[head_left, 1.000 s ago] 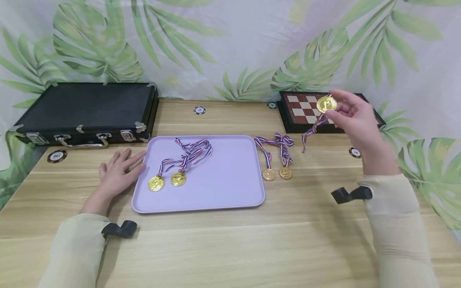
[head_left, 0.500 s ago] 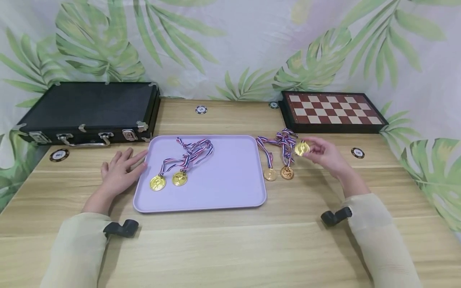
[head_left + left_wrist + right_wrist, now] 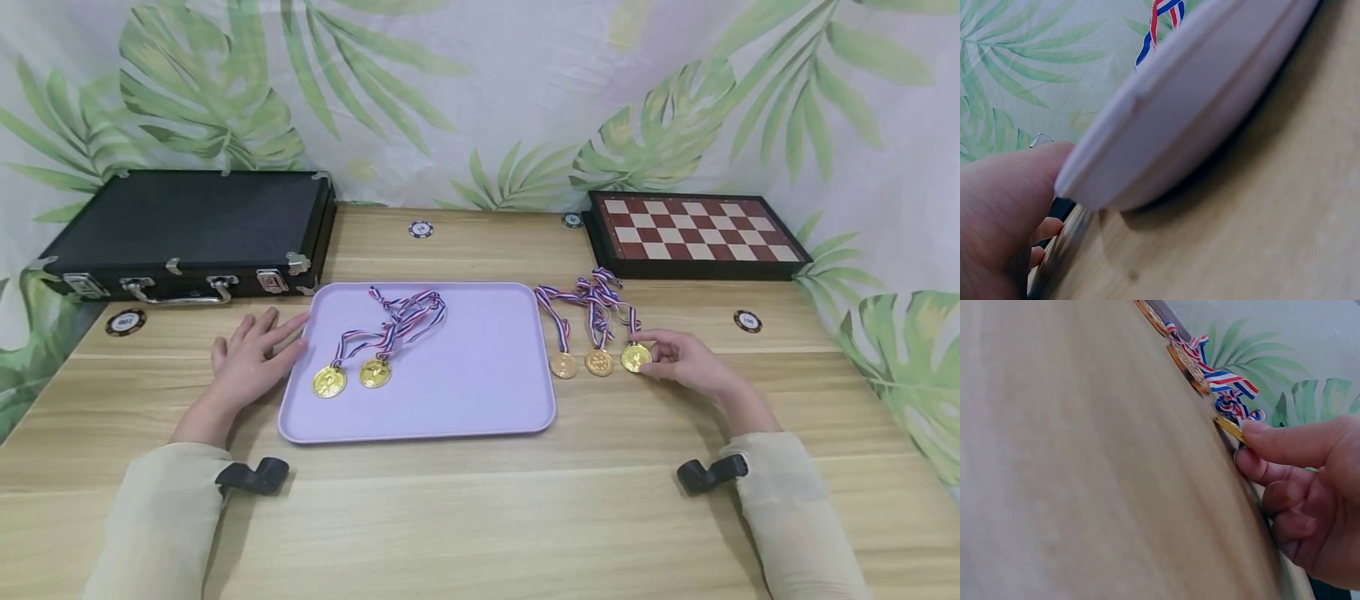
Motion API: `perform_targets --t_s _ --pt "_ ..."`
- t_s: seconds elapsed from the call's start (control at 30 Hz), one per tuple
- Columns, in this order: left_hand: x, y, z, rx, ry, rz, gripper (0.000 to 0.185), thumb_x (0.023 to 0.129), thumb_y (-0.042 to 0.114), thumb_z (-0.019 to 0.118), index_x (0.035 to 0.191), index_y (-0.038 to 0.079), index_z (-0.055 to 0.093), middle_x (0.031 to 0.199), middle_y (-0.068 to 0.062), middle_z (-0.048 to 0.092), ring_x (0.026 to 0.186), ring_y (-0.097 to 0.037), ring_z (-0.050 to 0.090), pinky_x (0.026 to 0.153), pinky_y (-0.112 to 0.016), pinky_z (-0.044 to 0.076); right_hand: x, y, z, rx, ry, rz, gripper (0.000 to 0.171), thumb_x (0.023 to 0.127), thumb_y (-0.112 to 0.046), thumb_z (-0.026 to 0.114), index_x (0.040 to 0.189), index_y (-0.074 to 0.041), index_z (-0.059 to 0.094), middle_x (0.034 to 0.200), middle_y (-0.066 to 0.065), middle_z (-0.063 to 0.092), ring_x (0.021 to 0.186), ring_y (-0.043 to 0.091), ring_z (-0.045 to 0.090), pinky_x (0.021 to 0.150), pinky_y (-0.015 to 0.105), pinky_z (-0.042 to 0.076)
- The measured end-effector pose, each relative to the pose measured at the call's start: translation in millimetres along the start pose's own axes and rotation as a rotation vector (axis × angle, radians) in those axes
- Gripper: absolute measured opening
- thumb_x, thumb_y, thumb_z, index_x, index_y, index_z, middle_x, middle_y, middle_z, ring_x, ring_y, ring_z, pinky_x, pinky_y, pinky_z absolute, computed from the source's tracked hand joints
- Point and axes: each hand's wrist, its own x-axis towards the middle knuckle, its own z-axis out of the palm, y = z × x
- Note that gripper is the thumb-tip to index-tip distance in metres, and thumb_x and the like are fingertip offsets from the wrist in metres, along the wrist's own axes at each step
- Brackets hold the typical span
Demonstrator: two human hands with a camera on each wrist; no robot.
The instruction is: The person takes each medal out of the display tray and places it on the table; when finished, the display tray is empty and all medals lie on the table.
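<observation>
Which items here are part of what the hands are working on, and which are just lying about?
In hand: gold medal with striped ribbon pinched by right hand; two gold medals beside it; lilac plastic tray touched by left hand; two medals on it.
Idle: black case; chessboard; poker chips.

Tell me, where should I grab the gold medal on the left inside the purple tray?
Probably by its ribbon, coming from above. The medal lies flat on the tray, leaving little edge for a grip, while the ribbon bunches up loosely behind it.
</observation>
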Motion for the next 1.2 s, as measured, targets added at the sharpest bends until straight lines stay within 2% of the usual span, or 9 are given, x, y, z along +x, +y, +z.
perform_targets --t_s 0.3,0.4,0.57,0.67,0.73,0.83,0.97,1.13,1.2 --pt "-0.2 -1.4 -0.4 -0.007 -0.002 0.001 0.054 0.089 0.044 0.037 0.134 0.015 0.032 0.137 -0.028 0.01 0.123 -0.045 -0.007 0.086 -0.061 -0.013 0.7 3.9 2.1 -0.192 -0.013 -0.088 0.043 0.077 -0.005 0.064 0.117 0.0 0.05 0.065 0.004 0.051 0.053 0.01 0.043 0.046 0.024 0.037" --pt "-1.0 -2.0 -0.9 -0.008 0.005 0.0 0.053 0.089 0.043 0.037 0.133 0.014 0.033 0.137 -0.028 0.011 0.123 -0.045 -0.007 0.086 -0.061 -0.013 2.9 3.0 3.5 -0.232 -0.007 -0.093 0.042 0.077 -0.007 0.064 0.117 -0.001 0.051 0.063 0.003 0.05 0.052 0.01 0.042 0.046 0.024 0.036" --pt "-1.9 -3.0 -0.6 -0.005 0.0 0.001 0.054 0.089 0.044 0.037 0.134 0.014 0.033 0.137 -0.028 0.011 0.123 -0.045 -0.007 0.086 -0.061 -0.013 3.4 -7.2 2.2 -0.158 0.0 -0.054 0.047 0.078 -0.007 0.063 0.121 -0.001 0.047 0.067 0.008 0.053 0.055 0.015 0.045 0.047 0.025 0.038" --pt "-3.4 -4.6 -0.2 -0.004 0.0 0.002 0.054 0.089 0.044 0.037 0.133 0.014 0.033 0.137 -0.028 0.011 0.123 -0.045 -0.007 0.086 -0.062 -0.013 7.2 -25.8 3.6 -0.074 0.021 -0.089 0.048 0.079 -0.006 0.061 0.124 -0.001 0.044 0.073 0.014 0.056 0.059 0.019 0.048 0.049 0.027 0.04" --pt "-4.4 -5.5 -0.4 -0.004 0.005 0.002 0.053 0.089 0.043 0.038 0.133 0.014 0.033 0.137 -0.028 0.011 0.123 -0.045 -0.006 0.086 -0.062 -0.013 13.6 -44.3 8.9 -0.021 0.036 -0.146 0.047 0.08 -0.006 0.061 0.124 -0.001 0.044 0.077 0.017 0.056 0.062 0.021 0.05 0.052 0.027 0.042" --pt "-5.0 -5.6 -0.7 -0.005 0.015 0.004 0.053 0.089 0.043 0.038 0.133 0.014 0.033 0.137 -0.028 0.012 0.123 -0.045 -0.006 0.086 -0.062 -0.013 26.9 -77.1 25.7 0.041 0.039 -0.236 0.044 0.079 -0.005 0.062 0.121 -0.001 0.047 0.078 0.015 0.057 0.063 0.018 0.051 0.052 0.024 0.042" --pt "-4.0 -3.6 0.2 -0.002 0.009 0.008 0.053 0.089 0.044 0.037 0.134 0.015 0.033 0.137 -0.028 0.011 0.123 -0.045 -0.006 0.086 -0.062 -0.013 44.0 -115.5 61.3 0.1 0.006 -0.35 0.041 0.078 -0.001 0.062 0.116 0.002 0.05 0.077 0.01 0.058 0.064 0.015 0.052 0.054 0.023 0.043" --pt "-1.7 -1.5 2.1 0.005 0.005 0.017 0.053 0.089 0.044 0.036 0.134 0.015 0.032 0.137 -0.028 0.011 0.122 -0.046 -0.005 0.086 -0.062 -0.012 61.8 -142.7 108.7 0.112 -0.054 -0.454 0.04 0.075 0.0 0.064 0.113 0.002 0.052 0.076 0.005 0.058 0.066 0.016 0.053 0.06 0.026 0.044" --pt "-0.8 -1.1 2.3 0.007 0.004 0.018 0.054 0.089 0.045 0.036 0.134 0.015 0.032 0.137 -0.028 0.011 0.122 -0.046 -0.005 0.086 -0.062 -0.013 66.3 -150.3 125.7 0.114 -0.08 -0.458 0.04 0.075 -0.002 0.065 0.113 0.001 0.052 0.077 0.004 0.058 0.066 0.015 0.052 0.062 0.026 0.044"
